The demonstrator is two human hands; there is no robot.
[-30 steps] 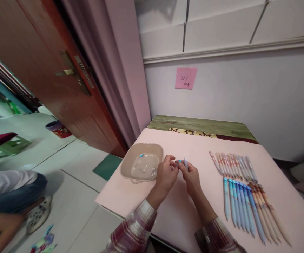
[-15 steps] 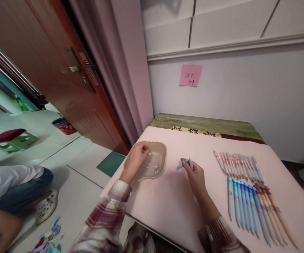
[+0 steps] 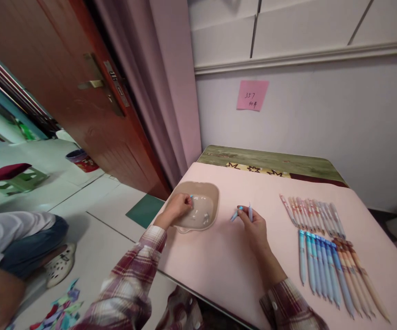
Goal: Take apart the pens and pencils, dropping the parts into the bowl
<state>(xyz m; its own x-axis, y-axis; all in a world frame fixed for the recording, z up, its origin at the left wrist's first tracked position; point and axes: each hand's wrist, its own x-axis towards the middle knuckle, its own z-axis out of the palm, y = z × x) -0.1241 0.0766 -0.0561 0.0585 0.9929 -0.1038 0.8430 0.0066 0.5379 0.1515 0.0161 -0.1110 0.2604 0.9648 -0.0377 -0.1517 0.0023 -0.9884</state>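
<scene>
Probably a home, judging by the wooden door (image 3: pixel 71 105), mauve curtain (image 3: pixel 140 68), stool (image 3: pixel 8 173) and tiled floor (image 3: pixel 95 247).

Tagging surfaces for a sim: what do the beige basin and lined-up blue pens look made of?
Beige basin: probably plastic, smooth and opaque; thin rounded rim, no visible grain.
Blue pens: likely plastic barrels, satin or coated; soft sheen, even color. Tip material unclear.

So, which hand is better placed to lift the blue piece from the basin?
Likely the left hand: it reaches into the basin, at the blue piece; the right hand holds pen parts.
</scene>
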